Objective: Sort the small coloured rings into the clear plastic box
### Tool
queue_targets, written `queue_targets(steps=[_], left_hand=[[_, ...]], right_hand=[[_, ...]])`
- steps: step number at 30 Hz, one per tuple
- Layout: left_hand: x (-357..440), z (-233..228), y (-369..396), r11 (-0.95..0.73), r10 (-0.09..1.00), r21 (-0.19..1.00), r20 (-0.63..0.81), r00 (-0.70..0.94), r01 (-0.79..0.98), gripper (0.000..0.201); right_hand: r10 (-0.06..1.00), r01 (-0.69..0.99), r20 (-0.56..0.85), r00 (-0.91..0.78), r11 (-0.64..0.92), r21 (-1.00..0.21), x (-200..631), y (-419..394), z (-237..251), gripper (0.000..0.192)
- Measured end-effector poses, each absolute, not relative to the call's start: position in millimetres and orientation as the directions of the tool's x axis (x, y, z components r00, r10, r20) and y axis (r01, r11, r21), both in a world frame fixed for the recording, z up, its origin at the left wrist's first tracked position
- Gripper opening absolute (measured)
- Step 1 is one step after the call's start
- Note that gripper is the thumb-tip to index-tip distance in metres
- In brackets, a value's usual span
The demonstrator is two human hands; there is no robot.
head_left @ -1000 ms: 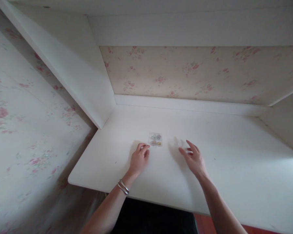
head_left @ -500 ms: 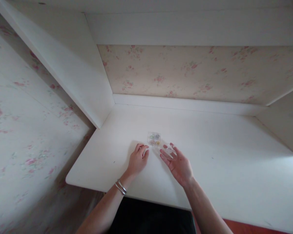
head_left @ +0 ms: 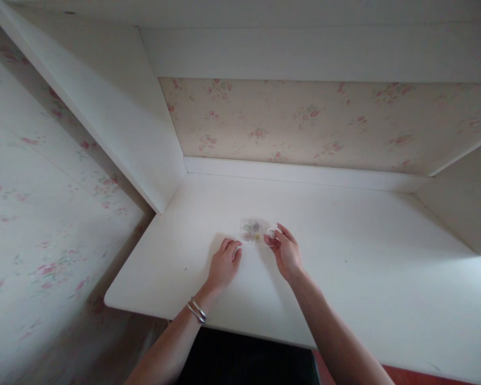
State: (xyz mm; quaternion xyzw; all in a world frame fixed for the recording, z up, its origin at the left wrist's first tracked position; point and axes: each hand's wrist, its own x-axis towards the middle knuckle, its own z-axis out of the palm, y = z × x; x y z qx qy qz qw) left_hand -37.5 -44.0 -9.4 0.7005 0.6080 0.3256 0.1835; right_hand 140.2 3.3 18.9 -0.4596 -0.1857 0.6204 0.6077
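The left hand [head_left: 225, 263] lies palm down on the white desk [head_left: 344, 267], fingers loosely curled with nothing in them, their tips just short of the small clear plastic case [head_left: 251, 231] of coloured bits, and two thin bangles [head_left: 196, 311] ring the wrist. The right hand [head_left: 285, 251] reaches in from the lower right with the forearm stretched across the desk edge, thumb and fingertips pinched on a small clear piece [head_left: 271, 233] held just beside the case's right side. The case lies flat on the desk, between the two hands and a little beyond them.
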Motion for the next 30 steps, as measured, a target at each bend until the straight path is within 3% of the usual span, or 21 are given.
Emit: queue_targets(steps=[4,14,21,30], left_hand=[[-38.4,-10.4,-42.2,-0.183,0.973,0.67,0.23,0.033,0.719,0.02],[-41.2,-11.3,-33.7,-0.119,0.981,0.711,0.194,-0.031,0.693,0.023],[-36.1,-6.0,-30.0,-0.077,0.993,0.585,0.119,0.008,0.808,0.043],[-36.9,-3.3,-32.6,-0.181,0.982,0.564,0.149,0.117,0.806,0.046]], right_hand=[[0.94,-0.502,-0.298,0.165,-0.179,-0.846,136.6,19.2,16.3,0.058],[0.931,-0.093,-0.193,0.31,-0.172,-0.981,139.6,35.5,0.8,0.039],[0.96,0.088,-0.062,0.273,-0.09,-0.992,129.7,46.8,-3.7,0.044],[0.982,0.249,0.032,0.186,-0.016,-0.968,118.0,46.6,-18.4,0.045]])
